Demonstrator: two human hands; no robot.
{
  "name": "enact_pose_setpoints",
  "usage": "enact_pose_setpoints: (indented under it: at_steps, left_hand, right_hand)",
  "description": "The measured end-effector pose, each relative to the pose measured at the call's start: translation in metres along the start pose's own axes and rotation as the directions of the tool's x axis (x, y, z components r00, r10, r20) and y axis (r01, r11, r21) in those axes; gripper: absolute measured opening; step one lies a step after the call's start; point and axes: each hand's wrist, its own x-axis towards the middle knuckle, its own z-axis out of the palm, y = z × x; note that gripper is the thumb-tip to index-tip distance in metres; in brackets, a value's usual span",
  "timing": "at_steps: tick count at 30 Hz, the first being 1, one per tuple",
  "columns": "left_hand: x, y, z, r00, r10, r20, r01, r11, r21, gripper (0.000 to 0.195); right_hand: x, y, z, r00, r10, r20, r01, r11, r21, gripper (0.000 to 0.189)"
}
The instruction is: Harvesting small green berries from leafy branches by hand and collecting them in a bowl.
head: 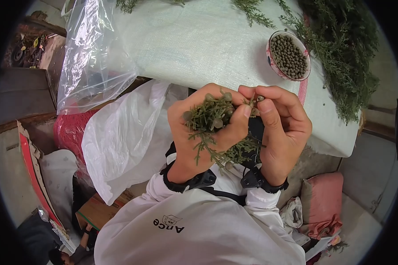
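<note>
My left hand (209,129) is closed around a bunch of green conifer sprigs (209,114) bearing several round, grey-green cones. Its thumb and forefinger pinch a thin twig at the bunch's right side. Right beside them, my right hand (282,129) has a small round cone (260,98) between thumb and forefinger. More sprig foliage hangs below, between the two wrists. Beyond my right hand, a bowl (268,54) with a red-and-white patterned outside holds many small brown-green round cones (288,56). It stands on a white woven plastic surface (192,43).
A large heap of conifer branches (345,59) lies at the right, with loose sprigs (255,13) along the far edge. Clear plastic (93,59) and a white plastic bag (126,132) are at the left. A cardboard box (99,210) and another person's arm (84,238) appear lower left.
</note>
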Motion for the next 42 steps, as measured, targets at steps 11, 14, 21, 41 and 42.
enact_pose_setpoints:
  at_steps: [11, 14, 21, 41, 42]
  left_hand:
    - [0.005, -0.001, -0.006, 0.961, 0.238, 0.144, -0.263, 0.944, 0.198, 0.016]
    - [0.005, 0.001, -0.003, 0.974, 0.19, 0.124, -0.211, 0.96, 0.186, 0.012]
    - [0.003, 0.0, 0.0, 0.985, 0.149, 0.092, -0.161, 0.976, 0.148, 0.015]
    - [0.008, -0.006, 0.001, 0.972, 0.209, 0.11, -0.226, 0.959, 0.172, 0.012]
    - [0.008, -0.005, 0.002, 0.978, 0.172, 0.117, -0.188, 0.972, 0.14, 0.012]
  right_hand:
    - [-0.005, 0.0, -0.001, 0.993, -0.117, 0.011, 0.118, 0.984, -0.136, 0.018]
    - [-0.006, 0.001, -0.001, 0.991, -0.131, 0.009, 0.131, 0.978, -0.16, 0.018]
    - [-0.008, 0.001, -0.002, 0.993, -0.116, -0.024, 0.11, 0.979, -0.171, 0.018]
    - [-0.008, 0.008, -0.003, 0.983, -0.174, -0.054, 0.148, 0.937, -0.316, 0.016]
    - [-0.008, 0.009, -0.003, 0.982, -0.177, -0.063, 0.146, 0.931, -0.335, 0.015]
